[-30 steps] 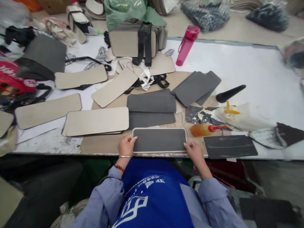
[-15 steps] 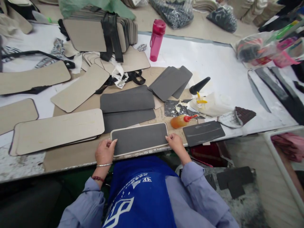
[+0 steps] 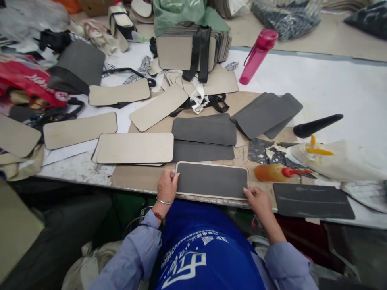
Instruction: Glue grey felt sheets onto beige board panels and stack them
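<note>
A flat gray panel with a pale rim (image 3: 211, 180) lies right between the two hands, at the front edge of the tabletop (image 3: 326, 80). Its long way runs side to side, almost in line with that edge, with the right end a bit closer to it. No hand is nearer, as both touch it. The left hand (image 3: 167, 186) pinches the left end, thumb and fingers closed on it. The right hand (image 3: 256, 200) pinches the right end near its front corner, and those fingers are closed too.

Just behind the panel, away from the front edge, sit some plain dark gray panels (image 3: 204, 131), so they block the way back. Beige panels (image 3: 134, 148) lie behind and to the left, also close. To the right is an orange squeeze bottle (image 3: 269, 173) on its side, its red tip pointing away from the panel. Past the right hand, a dark board with pale streaks (image 3: 314, 201) lies by the front edge. Farther back on the right there is a pale, floppy thing with yellow bits (image 3: 332, 159), maybe a bag, but it is too blurry to be sure. A pink drink bottle (image 3: 258, 56) is near the back edge, well apart from the hands.
</note>
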Demonstrator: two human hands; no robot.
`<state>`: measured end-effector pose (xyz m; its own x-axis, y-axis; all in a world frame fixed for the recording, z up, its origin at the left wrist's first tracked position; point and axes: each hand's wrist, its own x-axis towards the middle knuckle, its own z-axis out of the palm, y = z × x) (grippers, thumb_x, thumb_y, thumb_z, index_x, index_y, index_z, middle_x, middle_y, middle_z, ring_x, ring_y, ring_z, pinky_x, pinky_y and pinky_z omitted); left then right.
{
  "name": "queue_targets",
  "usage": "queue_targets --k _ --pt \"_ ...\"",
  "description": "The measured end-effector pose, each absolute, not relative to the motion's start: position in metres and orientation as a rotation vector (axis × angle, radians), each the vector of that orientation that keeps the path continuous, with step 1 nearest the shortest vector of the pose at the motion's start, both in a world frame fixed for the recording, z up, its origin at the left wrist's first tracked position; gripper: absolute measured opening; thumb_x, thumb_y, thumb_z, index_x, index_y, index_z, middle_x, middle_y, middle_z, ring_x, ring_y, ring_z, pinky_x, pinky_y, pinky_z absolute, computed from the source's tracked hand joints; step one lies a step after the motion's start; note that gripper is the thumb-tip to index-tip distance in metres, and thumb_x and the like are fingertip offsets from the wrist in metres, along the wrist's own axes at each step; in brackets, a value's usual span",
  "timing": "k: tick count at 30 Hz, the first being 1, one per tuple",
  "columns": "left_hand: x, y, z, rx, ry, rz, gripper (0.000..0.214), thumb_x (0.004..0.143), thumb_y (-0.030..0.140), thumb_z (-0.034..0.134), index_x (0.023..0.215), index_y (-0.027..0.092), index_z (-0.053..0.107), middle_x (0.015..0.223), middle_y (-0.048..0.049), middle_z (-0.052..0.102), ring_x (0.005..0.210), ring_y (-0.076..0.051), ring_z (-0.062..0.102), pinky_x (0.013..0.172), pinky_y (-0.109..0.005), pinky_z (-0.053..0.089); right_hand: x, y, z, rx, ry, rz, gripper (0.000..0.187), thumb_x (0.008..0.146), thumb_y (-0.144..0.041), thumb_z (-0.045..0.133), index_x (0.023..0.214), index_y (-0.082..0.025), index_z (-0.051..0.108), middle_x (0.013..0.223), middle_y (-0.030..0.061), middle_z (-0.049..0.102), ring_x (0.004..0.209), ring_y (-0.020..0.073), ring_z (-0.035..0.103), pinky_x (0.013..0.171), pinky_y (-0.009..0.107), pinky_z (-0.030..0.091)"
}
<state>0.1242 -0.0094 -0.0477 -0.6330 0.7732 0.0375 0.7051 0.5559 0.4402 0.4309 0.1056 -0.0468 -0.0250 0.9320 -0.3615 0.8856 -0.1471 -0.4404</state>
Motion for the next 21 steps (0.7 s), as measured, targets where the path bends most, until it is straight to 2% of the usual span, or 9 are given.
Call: queue_targets --k 3,5,7,9,13,21 --pt "0.136 -0.014 -0.04 1.401 2.574 0.662 0.018 0.084 0.032 0.046 0.087 0.017 0.055 0.084 -0.0094 0.061 0.083 -0.02 0.057 0.078 -0.034 0.044 0.432 0.105 -0.047 -2.152 -1.998 0.898 0.039 0.067 -0.057 0.042 0.053 -0.021 0.049 0.046 0.0033 0.054 0.049 0.0179 0.05 0.053 0.03 0.033" --pt "0.149 -0.015 -0.035 1.669 2.444 0.645 0.024 0.085 0.031 0.045 0.101 0.016 0.056 0.102 -0.0129 0.06 0.102 -0.023 0.054 0.089 -0.038 0.041 0.432 0.105 -0.046 -2.16 -1.994 0.901 0.04 0.066 -0.058 0.042 0.053 -0.021 0.049 0.047 0.0039 0.054 0.048 0.0182 0.05 0.052 0.03 0.033" --pt "0.16 -0.013 -0.033 1.969 2.236 0.553 0.036 0.085 0.031 0.047 0.117 0.017 0.049 0.124 -0.0133 0.051 0.12 -0.026 0.042 0.099 -0.042 0.034 0.432 0.104 -0.046 -2.165 -1.991 0.909 0.041 0.066 -0.059 0.043 0.053 -0.021 0.05 0.048 0.0043 0.055 0.048 0.0184 0.05 0.051 0.03 0.033" --pt "0.168 -0.009 -0.033 2.112 2.081 0.426 0.047 0.084 0.036 0.048 0.128 0.02 0.041 0.137 -0.0115 0.039 0.129 -0.027 0.029 0.104 -0.046 0.026 0.433 0.104 -0.044 -2.161 -1.993 0.924 0.042 0.066 -0.06 0.044 0.054 -0.021 0.05 0.048 0.0043 0.055 0.048 0.0186 0.05 0.052 0.03 0.033" --pt "0.17 -0.006 -0.039 2.107 2.024 0.292 0.054 0.084 0.044 0.045 0.133 0.023 0.035 0.143 -0.0095 0.03 0.133 -0.026 0.02 0.107 -0.047 0.02 0.433 0.105 -0.042 -2.146 -1.984 0.967 0.046 0.065 -0.064 0.045 0.054 -0.02 0.052 0.044 0.0039 0.055 0.048 0.0193 0.051 0.051 0.03 0.033" --pt "0.167 -0.008 -0.041 2.128 2.059 0.274 0.056 0.083 0.047 0.044 0.133 0.024 0.036 0.144 -0.0068 0.03 0.133 -0.024 0.02 0.109 -0.045 0.018 0.431 0.101 -0.039 -2.1 -1.948 0.988 0.05 0.064 -0.067 0.047 0.055 -0.019 0.054 0.045 0.0032 0.056 0.046 0.0179 0.051 0.051 0.029 0.034"
